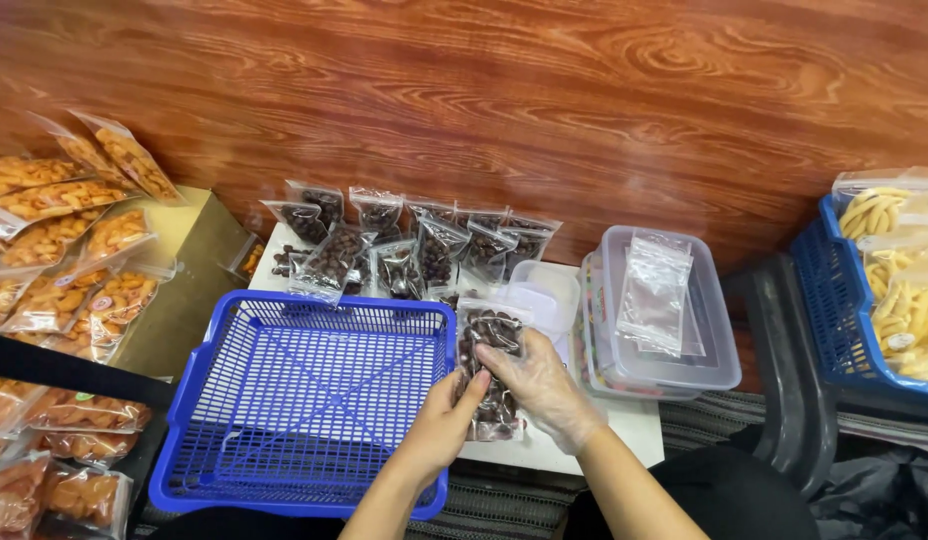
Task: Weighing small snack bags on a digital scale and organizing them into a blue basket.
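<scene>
**Both hands on a bag of dark sweets at the packing bench**

My right hand [544,385], in a thin clear glove, has its fingers [504,362] closed over the middle of a clear bag of dark brown sweets [489,335], pressing on it from above. My bare left hand [446,420] comes up from below, its fingers [474,385] pinched on the bag's left edge, just beside the gloved ones. The bag lies flat on the white bench [639,425], its upper end pointing away from me, touching the right wall of a blue plastic basket [304,395] that sits to my left.

Beyond the basket, at the far edge of the bench, a row of filled bags of the same dark sweets [404,245] leans together against the red-brown wood-grain wall [544,90]. Just past the bag I hold sits a small clear tub [546,292], and to its right a larger clear lidded container [709,350] with loose clear bags [654,290] lying on its lid.

Far left, packets of orange snacks [69,260] are heaped on a tan box [199,260], with more of them lower down by the basket's corner. Far right, well apart from my hands, a second blue basket [834,310] holds bags of pale yellow sticks [909,300] and rests on a dark chair [784,370].
</scene>
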